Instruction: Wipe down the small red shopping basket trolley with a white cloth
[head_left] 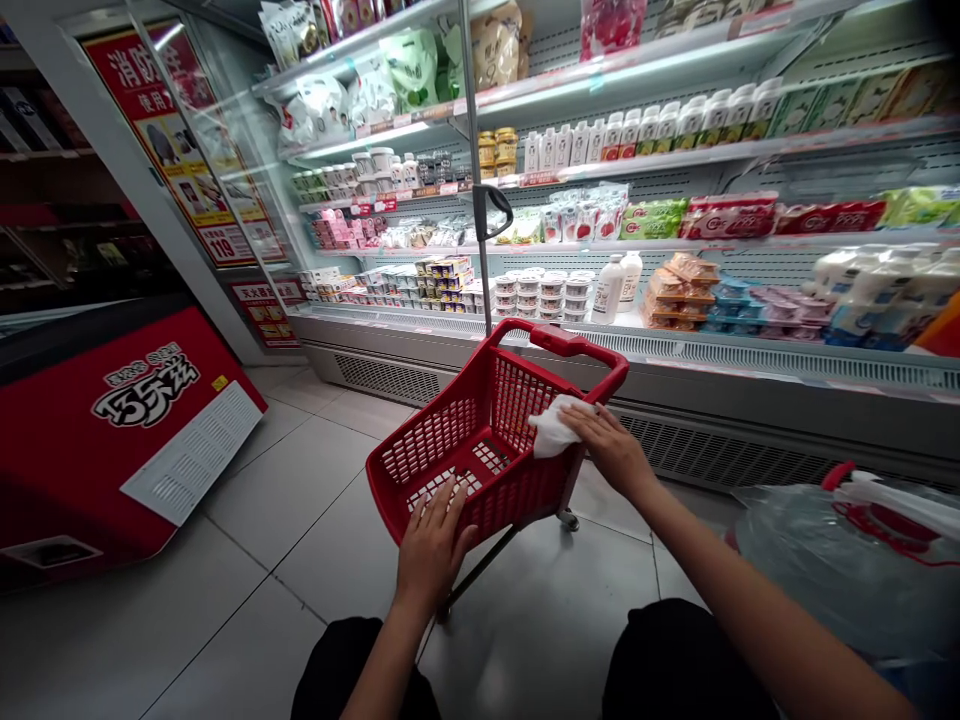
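The right hand (611, 440) has hold of a bunched white cloth (553, 430), its fingers laid over it and pinning it to the rim at the centre of the frame; the thumb is hidden, so how tightly it grips cannot be told. The left hand (431, 555), lower down and left of centre, is spread, its fingers reaching over the near side of the basket and closed round nothing. Whether it bears weight there is unclear.

Under both hands, in the middle of the frame, stands the red shopping cart (517, 478), its handle (559, 340) rising behind the basket. The step in hand looks like wiping the rim. To do it well, the cloth should lie flat under the fingers rather than bunch, with steady pressure following the curve of the edge. The slotted walls could snag a loose corner, so the tail is best tucked in. A caster (568, 520) shows below the basket, so the cart may roll under a hard push; a firm left hand on the side would steady it.

Farther out, a clear plastic container (814, 560) fills the lower right, a red freezer (169, 455) the left, and a refrigerated display case (465, 365) runs across the top.
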